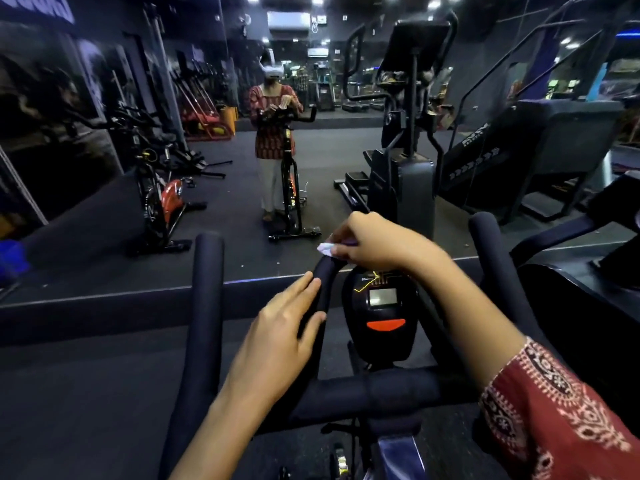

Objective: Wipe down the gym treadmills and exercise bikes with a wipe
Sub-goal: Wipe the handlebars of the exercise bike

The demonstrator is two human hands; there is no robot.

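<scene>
Right hand (377,244) pinches wipe (325,248) atop handlebar (325,287); left hand (280,337) fingers straight, touching it.

1 head-worn camera looks forward and down, close over the bike handlebars (363,389), facing a mirror (242,168).

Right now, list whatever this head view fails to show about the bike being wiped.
Head view only:
- Small white crumpled wipe: mostly hidden under fingers of the right hand.
- Grey rectangular console display: reading too small and dim.
- Black exercise bike: pedals and seat lie beyond the bottom edge.
</scene>
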